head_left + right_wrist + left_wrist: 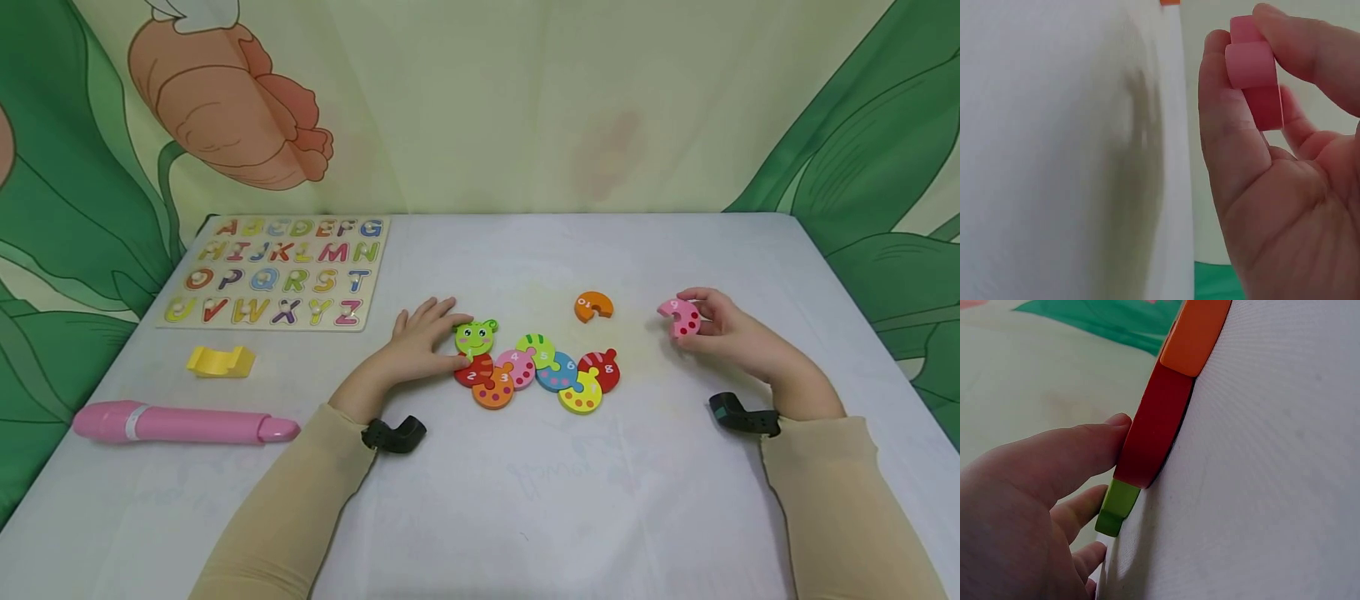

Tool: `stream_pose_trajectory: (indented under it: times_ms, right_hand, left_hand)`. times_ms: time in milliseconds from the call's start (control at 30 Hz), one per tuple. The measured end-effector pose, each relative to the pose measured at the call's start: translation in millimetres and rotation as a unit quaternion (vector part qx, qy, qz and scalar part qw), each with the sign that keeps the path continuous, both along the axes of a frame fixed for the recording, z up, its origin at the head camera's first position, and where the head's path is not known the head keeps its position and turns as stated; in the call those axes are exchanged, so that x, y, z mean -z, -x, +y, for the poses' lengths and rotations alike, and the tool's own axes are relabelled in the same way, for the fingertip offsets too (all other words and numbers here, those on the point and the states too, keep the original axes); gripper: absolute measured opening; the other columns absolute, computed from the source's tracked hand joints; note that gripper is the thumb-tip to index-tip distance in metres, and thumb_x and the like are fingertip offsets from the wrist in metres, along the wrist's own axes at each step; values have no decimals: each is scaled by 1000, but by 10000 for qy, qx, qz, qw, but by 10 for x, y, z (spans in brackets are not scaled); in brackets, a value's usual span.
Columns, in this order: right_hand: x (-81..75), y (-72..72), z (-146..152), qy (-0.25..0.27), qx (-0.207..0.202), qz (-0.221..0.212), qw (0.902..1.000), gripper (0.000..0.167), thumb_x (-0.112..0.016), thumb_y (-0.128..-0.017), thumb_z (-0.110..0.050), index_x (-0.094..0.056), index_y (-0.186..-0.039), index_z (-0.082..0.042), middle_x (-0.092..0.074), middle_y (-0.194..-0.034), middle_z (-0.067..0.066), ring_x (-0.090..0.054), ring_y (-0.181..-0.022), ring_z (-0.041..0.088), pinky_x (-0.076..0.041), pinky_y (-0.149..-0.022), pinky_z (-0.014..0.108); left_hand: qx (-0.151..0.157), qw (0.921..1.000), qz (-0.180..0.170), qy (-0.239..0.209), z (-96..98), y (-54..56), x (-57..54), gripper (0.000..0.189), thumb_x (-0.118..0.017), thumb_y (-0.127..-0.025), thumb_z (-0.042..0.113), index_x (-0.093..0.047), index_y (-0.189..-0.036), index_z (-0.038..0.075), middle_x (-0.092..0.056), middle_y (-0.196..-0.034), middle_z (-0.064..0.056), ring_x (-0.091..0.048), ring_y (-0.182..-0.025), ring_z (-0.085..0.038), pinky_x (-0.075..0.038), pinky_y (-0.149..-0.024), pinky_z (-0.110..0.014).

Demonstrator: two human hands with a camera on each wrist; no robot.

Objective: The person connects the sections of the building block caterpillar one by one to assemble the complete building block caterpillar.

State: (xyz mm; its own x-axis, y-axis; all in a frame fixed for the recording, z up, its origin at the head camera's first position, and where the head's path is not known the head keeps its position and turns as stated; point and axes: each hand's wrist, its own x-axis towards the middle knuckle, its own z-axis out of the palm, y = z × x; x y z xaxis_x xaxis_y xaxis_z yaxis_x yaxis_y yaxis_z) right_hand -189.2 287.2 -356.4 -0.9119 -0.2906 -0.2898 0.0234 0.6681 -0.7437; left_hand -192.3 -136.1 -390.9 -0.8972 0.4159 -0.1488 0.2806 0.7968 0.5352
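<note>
A wooden caterpillar number puzzle (493, 388) lies joined on the white cloth, from a smiling green head (475, 337) through numbered pieces to a red piece marked 8 (602, 367). My left hand (420, 340) touches its left end with extended fingers, index at the green head and thumb against the red piece marked 2 (1155, 428). To the right, my right hand (723, 329) pinches a pink puzzle piece (683, 317) with dark pink dots between thumb and fingers. In the right wrist view, that pink piece is held above the cloth. An orange piece marked 10 (593, 305) lies loose behind the caterpillar.
An alphabet puzzle board (273, 275) lies at the back left. In front of it sits a yellow block (221, 362), then a thick pink pen-shaped object (195, 423) nearer the left front. A printed curtain (525, 108) hangs behind the table's back edge.
</note>
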Motion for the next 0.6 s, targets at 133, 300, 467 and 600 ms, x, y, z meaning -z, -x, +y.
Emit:
stream_pose_trajectory:
  times_ms: [133,300,467,600]
  right_hand:
    - [-26,-23,-110,-76,-101,18,9999,66,-61,-85,-33,-27,-139,-16,-29,-140,14,-34,-122,36,-46,-91,43]
    - [-52,-66,-307,-157,-316,44,9994,63,-61,-85,-32,-34,-140,-19,-31,-141,14,-42,-115,35,-49,-85,41]
    - [-26,-84,-469,-218,-601,87,9979,60,-63,-85,-25,-36,-138,-17,-39,-132,14,-50,-99,25,-49,-77,28]
    - [7,-93,-553,-348,-750,45,9966,58,-63,-84,-23,-39,-136,-17,-46,-125,14,-55,-87,20,-49,-74,28]
  left_hand:
    - [-19,10000,-12,24,-1,2,0,61,-61,-79,45,-42,-134,26,-15,-153,-3,-1,-141,-28,6,-107,-60]
    - [-28,10000,-15,40,4,4,-3,61,-61,-78,45,-42,-134,27,-15,-153,-3,-1,-141,-28,6,-107,-61]
    - [-21,10000,-24,40,3,2,0,62,-61,-78,45,-42,-134,27,-15,-153,-3,0,-141,-28,7,-107,-60]
    - [-16,10000,-31,20,-1,2,6,62,-61,-79,45,-42,-134,27,-15,-153,-3,0,-141,-27,7,-107,-60]
